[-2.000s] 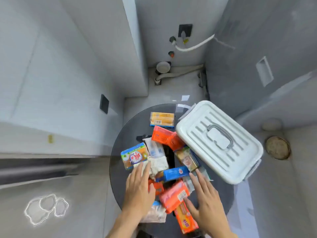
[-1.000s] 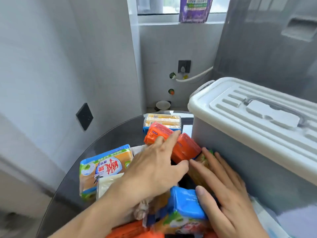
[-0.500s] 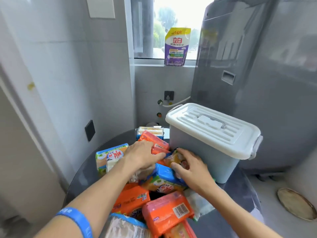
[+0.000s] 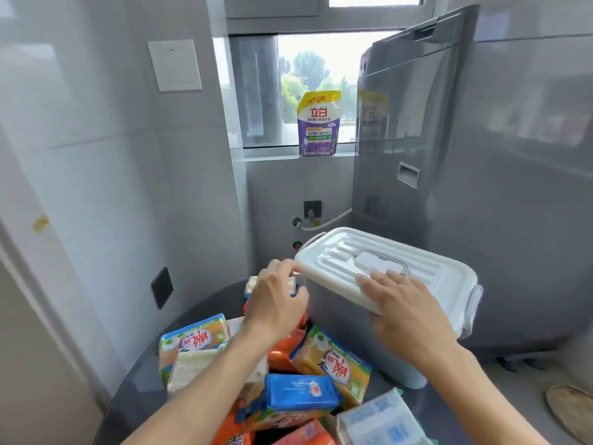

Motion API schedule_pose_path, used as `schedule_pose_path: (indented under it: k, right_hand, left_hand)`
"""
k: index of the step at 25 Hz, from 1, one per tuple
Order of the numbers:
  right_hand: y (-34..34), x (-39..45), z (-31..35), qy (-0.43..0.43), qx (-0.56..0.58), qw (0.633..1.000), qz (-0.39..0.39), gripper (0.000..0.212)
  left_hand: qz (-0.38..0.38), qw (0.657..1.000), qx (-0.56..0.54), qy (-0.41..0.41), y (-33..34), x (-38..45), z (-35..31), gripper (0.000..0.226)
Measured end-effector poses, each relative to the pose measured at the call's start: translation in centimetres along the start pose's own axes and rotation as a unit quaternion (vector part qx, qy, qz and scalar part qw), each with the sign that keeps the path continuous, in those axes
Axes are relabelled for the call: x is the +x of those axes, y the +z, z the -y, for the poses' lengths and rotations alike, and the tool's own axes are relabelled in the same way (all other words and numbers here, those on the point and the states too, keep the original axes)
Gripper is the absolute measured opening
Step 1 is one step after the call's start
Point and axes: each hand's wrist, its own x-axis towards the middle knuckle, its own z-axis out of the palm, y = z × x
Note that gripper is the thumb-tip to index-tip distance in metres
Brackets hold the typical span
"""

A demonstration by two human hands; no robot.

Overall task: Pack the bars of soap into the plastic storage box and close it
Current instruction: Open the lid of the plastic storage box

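Right hand [image 4: 407,311], centre right of the frame: fingers extended and laid flat on the white lid [image 4: 385,268] of the plastic storage box [image 4: 349,335], thumb below the lid's near rim. Nothing is clenched.

Left hand [image 4: 276,298], centre of the frame: fingers curled at the lid's left corner, fingertips touching the rim there. Whether they actually grip the rim or the latch cannot be determined.

The lid sits on the box, its grey handle [image 4: 382,260] lying flat in the recess. The box stands at the right side of a dark round table [image 4: 134,390].

Bars of soap [image 4: 301,395] lie in a loose heap on the table, lower centre, just left of the box and touching its wall: yellow, orange, blue and pale wrappers.

Background: a purple detergent pouch [image 4: 318,128] upright on the window ledge, upper centre; a grey washing machine [image 4: 481,187] behind the box, right.
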Motion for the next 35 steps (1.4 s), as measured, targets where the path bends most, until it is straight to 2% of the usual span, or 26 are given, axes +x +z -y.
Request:
schedule_pose_path:
  k: [2, 4, 5, 7, 15, 16, 17, 18, 19, 21, 22, 23, 24, 26, 28, 30, 33, 35]
  right_hand:
    - [0.1, -1.0, -0.2, -0.003, 0.036, 0.999, -0.012, 0.067]
    - [0.1, -2.0, -0.7, -0.003, 0.062, 0.998, -0.005, 0.069]
    - [0.1, -2.3, -0.9, -0.003, 0.067, 0.998, -0.004, 0.069]
    - [-0.1, -2.6, -1.0, 0.001, 0.066, 0.998, -0.005, 0.069]
    - [-0.3, -2.5, -0.9, 0.012, 0.084, 0.996, -0.004, 0.068]
    - [-0.3, -2.6, -0.9, 0.013, 0.089, 0.996, -0.006, 0.068]
    - [-0.5, -2.8, -0.8, 0.017, 0.091, 0.996, -0.002, 0.067]
    - [-0.6, -2.7, -0.7, 0.013, 0.086, 0.996, -0.001, 0.065]
    - [-0.7, -2.6, -0.5, -0.002, 0.074, 0.997, 0.000, 0.062]
    - [-1.1, -2.8, -0.7, -0.039, 0.086, 0.996, 0.002, 0.058]
    - [-1.5, -3.1, -0.9, -0.046, 0.142, 0.989, -0.007, 0.051]
    - [-1.9, -3.5, -1.4, -0.018, 0.213, 0.976, -0.036, 0.040]
    - [-2.1, -4.1, -2.5, 0.045, 0.270, 0.958, -0.088, 0.030]
    - [-2.0, -5.5, -5.6, 0.219, 0.268, 0.920, -0.184, 0.031]
    - [-1.5, -7.1, -7.8, 0.321, 0.249, 0.903, -0.140, 0.044]
    - [-0.9, -7.4, -7.8, 0.318, 0.308, 0.889, -0.112, 0.045]
    - [-0.3, -7.0, -5.5, 0.306, 0.348, 0.874, -0.147, 0.042]
    - [0.0, -6.6, -4.3, 0.334, 0.361, 0.858, -0.148, 0.035]
  left_hand:
    - [-0.034, 0.999, 0.032, -0.025, 1.0, 2.0, -0.4, 0.036]
    - [0.032, 0.988, 0.030, -0.148, 2.0, 5.3, -1.1, 0.048]
    - [0.081, 0.973, 0.006, -0.216, 2.5, 6.8, -1.5, 0.046]
    - [0.137, 0.949, -0.026, -0.284, 3.4, 8.9, -1.6, 0.037]
    - [0.087, 0.927, -0.094, -0.354, 3.6, 9.4, -0.2, 0.037]
    - [0.071, 0.942, -0.045, -0.326, 3.1, 9.0, -0.6, 0.033]
    - [0.044, 0.966, 0.043, -0.253, 2.7, 8.6, -1.4, 0.030]
    - [0.010, 0.982, 0.118, -0.148, 2.2, 7.9, -2.3, 0.029]
    - [-0.002, 0.992, 0.120, -0.036, 1.9, 7.0, -3.9, 0.030]
    - [0.098, 0.987, 0.045, 0.121, 2.1, 4.4, -7.6, 0.031]
    - [0.158, 0.973, 0.025, 0.170, 2.5, 3.0, -9.0, 0.030]
    - [0.203, 0.960, 0.017, 0.193, 2.9, 1.7, -9.8, 0.029]
    - [0.226, 0.953, 0.007, 0.201, 3.3, 0.9, -10.0, 0.030]
    - [0.222, 0.958, 0.013, 0.182, 3.7, 0.5, -9.6, 0.033]
    - [0.205, 0.962, 0.046, 0.177, 3.6, 0.2, -9.1, 0.039]
    - [0.202, 0.963, 0.053, 0.171, 2.9, 0.2, -8.9, 0.045]
    - [0.188, 0.968, 0.063, 0.155, 1.7, 0.2, -7.2, 0.047]
    - [0.190, 0.968, 0.067, 0.150, 1.5, 0.1, -6.0, 0.050]
